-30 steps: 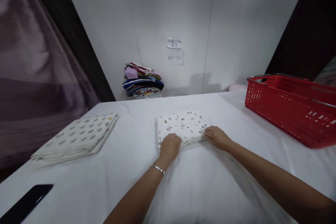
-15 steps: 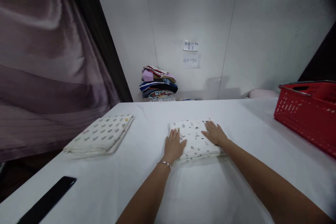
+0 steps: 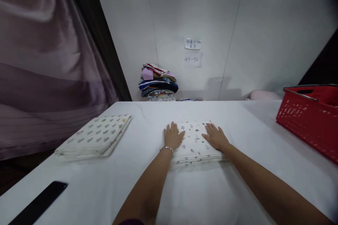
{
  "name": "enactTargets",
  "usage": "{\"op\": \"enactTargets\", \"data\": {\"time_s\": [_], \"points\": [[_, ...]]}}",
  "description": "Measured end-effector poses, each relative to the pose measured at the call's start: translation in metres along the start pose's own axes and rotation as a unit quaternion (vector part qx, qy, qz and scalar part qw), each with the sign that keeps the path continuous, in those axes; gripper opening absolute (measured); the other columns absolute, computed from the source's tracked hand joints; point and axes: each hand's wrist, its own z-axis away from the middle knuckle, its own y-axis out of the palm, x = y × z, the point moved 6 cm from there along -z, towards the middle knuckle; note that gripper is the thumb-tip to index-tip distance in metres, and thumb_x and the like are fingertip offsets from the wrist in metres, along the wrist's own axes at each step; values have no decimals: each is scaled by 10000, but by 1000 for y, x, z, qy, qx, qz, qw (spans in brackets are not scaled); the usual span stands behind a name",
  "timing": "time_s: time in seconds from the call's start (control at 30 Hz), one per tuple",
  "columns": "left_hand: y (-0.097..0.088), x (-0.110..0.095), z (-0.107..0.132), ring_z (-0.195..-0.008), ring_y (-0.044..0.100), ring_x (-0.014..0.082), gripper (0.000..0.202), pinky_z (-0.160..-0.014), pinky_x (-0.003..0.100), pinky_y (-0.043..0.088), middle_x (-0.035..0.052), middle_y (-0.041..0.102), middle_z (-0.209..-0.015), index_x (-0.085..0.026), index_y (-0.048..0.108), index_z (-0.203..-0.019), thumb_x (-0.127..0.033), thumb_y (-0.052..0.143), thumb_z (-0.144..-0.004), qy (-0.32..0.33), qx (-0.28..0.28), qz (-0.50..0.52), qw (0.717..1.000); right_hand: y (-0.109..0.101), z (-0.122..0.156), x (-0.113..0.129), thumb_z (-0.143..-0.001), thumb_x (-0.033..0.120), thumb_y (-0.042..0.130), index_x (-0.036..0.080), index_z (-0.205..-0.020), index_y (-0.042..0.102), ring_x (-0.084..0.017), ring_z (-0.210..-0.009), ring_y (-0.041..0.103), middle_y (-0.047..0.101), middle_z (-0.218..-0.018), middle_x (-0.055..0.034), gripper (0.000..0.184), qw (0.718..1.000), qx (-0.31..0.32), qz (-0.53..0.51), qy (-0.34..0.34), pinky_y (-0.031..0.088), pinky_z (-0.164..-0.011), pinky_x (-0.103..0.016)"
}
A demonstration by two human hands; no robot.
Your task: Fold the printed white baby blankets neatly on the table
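A folded white cloth (image 3: 194,144) with small grey and dark leaf prints lies on the white table in front of me, its layered edge facing my body. Flat on its left side rests my left hand (image 3: 173,137), fingers spread and a bracelet at the wrist. My right hand (image 3: 216,137) lies on the cloth's right side with the fingers stretched out. Neither hand grips anything. Further left is a second folded cloth (image 3: 99,133), white with rows of grey shapes and a few coloured ones; no hand touches it.
A black flat device, perhaps a phone (image 3: 39,204), lies at the table's front left. The red plastic basket (image 3: 303,112) stands at the right. Behind the far table edge is a stack of folded fabrics (image 3: 158,82) against the wall, with paper signs (image 3: 193,59) above. A curtain (image 3: 47,59) hangs at left.
My left hand has shifted forward along the left side of the printed cloth. My right hand stays nearly in place on the right side. The view has moved slightly.
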Motion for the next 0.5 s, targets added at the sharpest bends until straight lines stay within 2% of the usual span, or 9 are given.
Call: {"op": "enactTargets", "data": {"time_s": [0.13,0.23,0.37,0.5], "points": [[10,8,-3,-1374,133,332,706,-1077,485,178,90,140,-1523,-169,294,-1411,-591,303,-846,-3,-14,9,1000,-6,-8,1,-904,549,257,139,-1377,364,-286,-1363,184,253,-1479,-131,635,1000,14,-1,7,144,-1065,-534],[11,9,-2,-1360,174,338,705,-1066,477,204,91,150,-1521,-171,299,-1410,-591,311,-843,-2,-17,6,1000,-10,-18,-6,-900,577,243,124,-1408,303,-279,-1377,129,201,-1496,-134,684,999,12,-7,29,137,-1072,-518],[9,7,-2,-1335,219,351,707,-1057,482,218,83,160,-1520,-161,303,-1409,-588,306,-845,2,-21,-1,1000,1,-25,-18,-890,607,236,143,-1427,260,-264,-1385,90,149,-1513,-105,710,998,28,-46,41,229,-1054,-459],[10,7,-3,-1332,234,338,689,-1062,470,219,61,160,-1522,-182,307,-1407,-580,316,-845,-10,-14,-8,1000,7,-27,-21,-883,618,242,121,-1429,260,-256,-1391,44,147,-1515,-104,738,997,24,-69,39,203,-1078,-410]]}}
